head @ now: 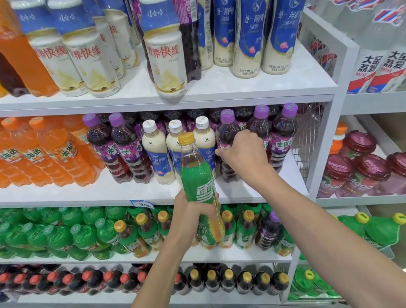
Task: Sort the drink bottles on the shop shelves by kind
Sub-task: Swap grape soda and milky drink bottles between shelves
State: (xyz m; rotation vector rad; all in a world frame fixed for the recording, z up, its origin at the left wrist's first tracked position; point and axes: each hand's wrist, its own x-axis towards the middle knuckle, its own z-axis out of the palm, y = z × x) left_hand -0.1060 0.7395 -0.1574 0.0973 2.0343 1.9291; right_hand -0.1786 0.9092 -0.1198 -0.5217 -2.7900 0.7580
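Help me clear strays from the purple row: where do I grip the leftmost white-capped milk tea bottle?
Grip the leftmost milk tea bottle at its narrow shoulder under the white cap, coming from the front. It stands upright, with a purple bottle and another milk tea bottle close at its sides, leaving only front and top free.

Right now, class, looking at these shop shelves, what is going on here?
A person is sorting drinks. The left hand grips a green-labelled bottle with a yellow cap, held up before the second shelf. The right hand reaches into that shelf and grips a purple bottle beside three milk tea bottles that stand among the purple ones. Sorting is unfinished: one shelf lower, a purple-capped bottle stands among yellow-capped ones.
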